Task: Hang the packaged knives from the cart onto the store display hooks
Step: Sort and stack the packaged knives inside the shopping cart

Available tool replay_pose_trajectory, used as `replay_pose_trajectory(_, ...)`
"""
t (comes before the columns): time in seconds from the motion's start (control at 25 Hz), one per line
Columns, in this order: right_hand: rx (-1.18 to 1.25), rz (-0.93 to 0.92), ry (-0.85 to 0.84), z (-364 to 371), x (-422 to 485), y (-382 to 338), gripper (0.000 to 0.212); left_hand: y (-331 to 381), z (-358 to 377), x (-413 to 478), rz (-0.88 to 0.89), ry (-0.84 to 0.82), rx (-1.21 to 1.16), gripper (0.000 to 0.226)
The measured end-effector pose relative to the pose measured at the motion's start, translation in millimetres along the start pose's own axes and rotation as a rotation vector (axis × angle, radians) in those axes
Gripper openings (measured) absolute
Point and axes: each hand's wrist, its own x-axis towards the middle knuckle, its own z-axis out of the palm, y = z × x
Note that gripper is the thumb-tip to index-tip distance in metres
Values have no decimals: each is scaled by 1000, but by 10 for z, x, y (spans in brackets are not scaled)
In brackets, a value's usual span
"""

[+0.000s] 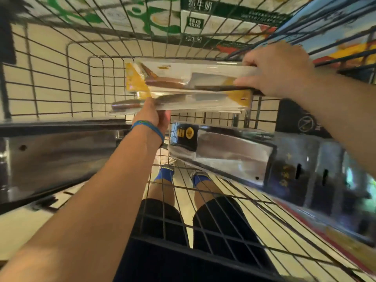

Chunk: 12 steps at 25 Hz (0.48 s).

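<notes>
Left hand [154, 117], with a blue woven wristband [148, 128] on its wrist, reaches up from below and grips the lower knife pack [193, 102] near its handle end. The fingers are curled under the flat clear blister. Right hand [278, 72] clamps the far right end of the upper knife pack [183, 76], thumb on the near edge and fingers wrapped over the top.

Both packs are held level above the middle of the cart [88, 82], the upper one lying on the lower one. Each is a long, flat rectangle of glossy transparent plastic over a yellow card. Each holds a broad pale blade and a reddish-brown wood-look handle pointing to the cart's left.

Lower in the cart, toward its right side, lies a black cleaver pack [234, 155]. It is a shiny dark sleeve with gold print, and a window shows a wide mirror-bright steel blade. Against the cart's left side rests another dark, reflective pack [61, 155], too blurred to read.

The cart is a grid of thin dark metal wire. Through its floor show cream tiles [50, 58], black shorts and blue socks. Beyond its far wall stand green-and-white printed cartons [193, 21].
</notes>
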Motion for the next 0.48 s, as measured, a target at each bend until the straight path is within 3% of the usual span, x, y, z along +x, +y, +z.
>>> replay_pose_trajectory(0.12,16,65,-355,157,-149,20,40,93,-39,-199,-12,-8,95,19)
replay_pose_trajectory(0.2,63,87,-504,168,-251,14,53,152,-82,-277,17,12,99,17)
replay_pose_trajectory(0.32,58,68,-497,-70,-398,38,59,218,-174,-409,-2,-88,10,16)
replay_pose_trajectory(0.48,32,99,-391,-301,-785,106,33,287,-259,-678,-47,-144,68,17)
